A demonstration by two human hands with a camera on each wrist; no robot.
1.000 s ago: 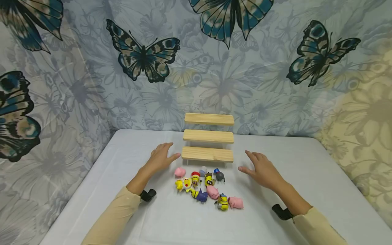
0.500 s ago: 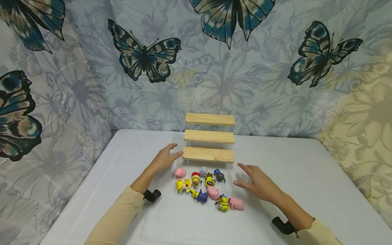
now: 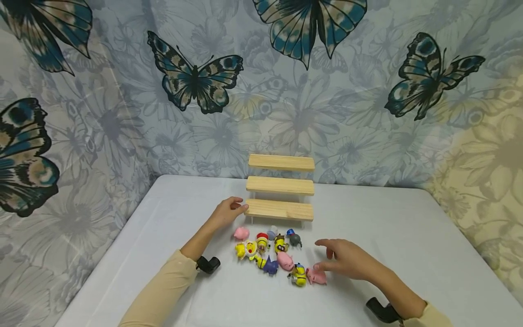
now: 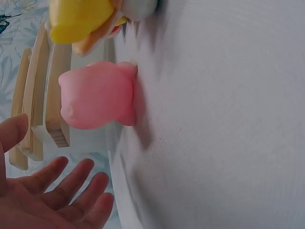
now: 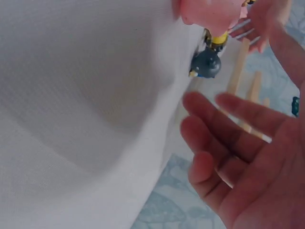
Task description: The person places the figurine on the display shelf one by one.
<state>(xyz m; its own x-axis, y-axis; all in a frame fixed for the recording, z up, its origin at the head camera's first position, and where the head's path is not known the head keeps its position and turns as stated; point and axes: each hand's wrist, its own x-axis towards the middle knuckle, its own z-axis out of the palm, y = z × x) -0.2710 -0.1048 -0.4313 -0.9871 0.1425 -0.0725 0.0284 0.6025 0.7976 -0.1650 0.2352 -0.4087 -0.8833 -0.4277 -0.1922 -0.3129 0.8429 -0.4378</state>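
My left hand (image 3: 226, 214) is beside the left end of a three-step wooden display stand (image 3: 279, 210), its fingertips right at the lowest board. In the left wrist view its fingers are spread and a pink pig figure (image 4: 97, 95) stands near them. My right hand (image 3: 349, 260) hovers at the right of the toy group, thumb overlapping another pink pig figure (image 3: 318, 277) in the head view. In the right wrist view the fingers (image 5: 238, 138) bend loosely with nothing between them. A yellow minion figure (image 3: 299, 275) lies against that pig.
More small figures lie in front of the stand: a third pink pig (image 3: 285, 261), a purple-and-yellow one (image 3: 268, 265), a white-and-yellow one (image 3: 249, 250), a red-hatted one (image 3: 262, 243) and a grey one with a blue hat (image 3: 294, 238). A white cloth covers the table (image 3: 184, 195).
My right hand has come down and toward me, to the rightmost pink pig. My left hand has shifted slightly right to the stand's lowest board. The figures stay in place.
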